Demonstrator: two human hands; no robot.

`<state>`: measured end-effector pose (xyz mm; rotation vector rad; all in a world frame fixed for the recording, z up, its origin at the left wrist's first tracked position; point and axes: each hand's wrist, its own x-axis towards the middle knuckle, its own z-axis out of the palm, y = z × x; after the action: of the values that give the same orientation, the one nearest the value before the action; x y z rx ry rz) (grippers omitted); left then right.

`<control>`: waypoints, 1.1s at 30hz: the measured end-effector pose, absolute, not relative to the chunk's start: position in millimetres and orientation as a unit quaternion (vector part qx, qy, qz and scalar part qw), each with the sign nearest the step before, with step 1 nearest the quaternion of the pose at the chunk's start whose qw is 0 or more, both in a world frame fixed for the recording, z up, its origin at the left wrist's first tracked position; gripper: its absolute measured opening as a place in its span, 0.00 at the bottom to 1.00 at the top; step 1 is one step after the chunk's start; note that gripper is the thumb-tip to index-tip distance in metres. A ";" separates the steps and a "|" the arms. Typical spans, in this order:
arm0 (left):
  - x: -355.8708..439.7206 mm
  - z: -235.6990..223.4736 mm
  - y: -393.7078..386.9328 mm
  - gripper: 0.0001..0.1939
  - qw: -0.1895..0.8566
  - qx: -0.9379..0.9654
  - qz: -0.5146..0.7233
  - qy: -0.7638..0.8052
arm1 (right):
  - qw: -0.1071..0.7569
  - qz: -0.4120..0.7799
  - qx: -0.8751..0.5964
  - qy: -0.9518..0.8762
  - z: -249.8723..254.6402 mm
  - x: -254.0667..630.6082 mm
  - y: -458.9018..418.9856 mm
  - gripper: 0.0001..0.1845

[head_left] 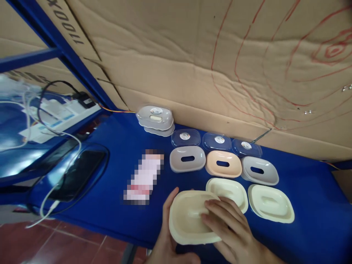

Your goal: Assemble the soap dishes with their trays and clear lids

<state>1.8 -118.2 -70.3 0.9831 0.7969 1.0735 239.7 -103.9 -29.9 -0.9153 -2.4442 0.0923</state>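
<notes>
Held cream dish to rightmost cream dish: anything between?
Yes, in the head view: another cream dish, partly hidden by the held cream dish and the right hand.

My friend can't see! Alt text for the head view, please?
A left hand holds a cream, rounded plastic dish that the right hand touches. Beyond, on a blue table, lie rounded cream, grey and peach dishes and clear plastic lids.
</notes>
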 end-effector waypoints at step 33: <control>-17.1 -57.5 -91.4 0.59 0.672 0.343 0.468 0.460 | 0.105 0.171 -0.331 -0.922 58.6 206.5 -33.7 0.12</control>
<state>-17.1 -91.4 -57.5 0.7721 1.0355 1.0544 206.5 -33.7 58.6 -0.9758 -2.7189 0.5027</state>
